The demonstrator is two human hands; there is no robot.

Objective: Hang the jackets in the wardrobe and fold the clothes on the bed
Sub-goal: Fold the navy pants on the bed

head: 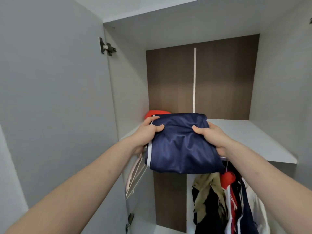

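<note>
A folded navy garment [180, 146] with a white side stripe is held up at the front edge of the wardrobe's upper shelf [256, 141]. My left hand [146, 134] grips its left edge, thumb on top. My right hand [212, 134] grips its right edge the same way. Behind it, a folded red garment [152, 114] lies on the shelf at the back left. Below the shelf, several jackets [224, 205] hang in olive, red, navy and white.
The grey wardrobe door [50, 98] stands open on the left, with hinges at top and bottom. Several empty pale hangers [135, 176] hang under the shelf at the left. A brown back panel [219, 78] closes the compartment.
</note>
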